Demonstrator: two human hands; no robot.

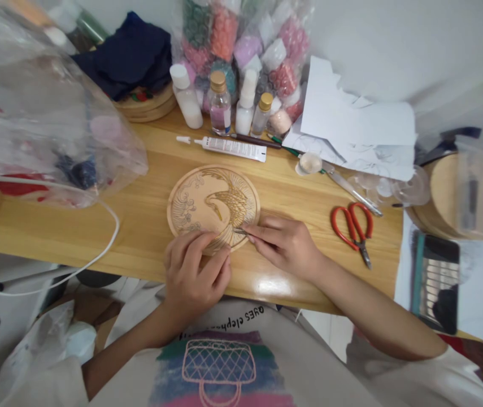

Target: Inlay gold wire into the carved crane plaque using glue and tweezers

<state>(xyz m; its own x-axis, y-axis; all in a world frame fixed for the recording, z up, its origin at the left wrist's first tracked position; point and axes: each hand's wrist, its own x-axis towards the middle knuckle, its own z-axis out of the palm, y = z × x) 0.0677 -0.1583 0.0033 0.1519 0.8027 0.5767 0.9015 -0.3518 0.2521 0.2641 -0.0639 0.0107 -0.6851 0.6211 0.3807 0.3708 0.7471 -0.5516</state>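
The disc (188, 195) lies flat on the surface (139, 226), its bird's beak pointing nearward and slightly right. The metal tool (240, 230) runs roughly sideways over its near right part, tip left. Beyond the disc lies the tube (235, 148); right, the pliers (352, 227). The left hand (196, 270), loosely open, covers its near rim; the right hand (287, 247) pinches the tool.
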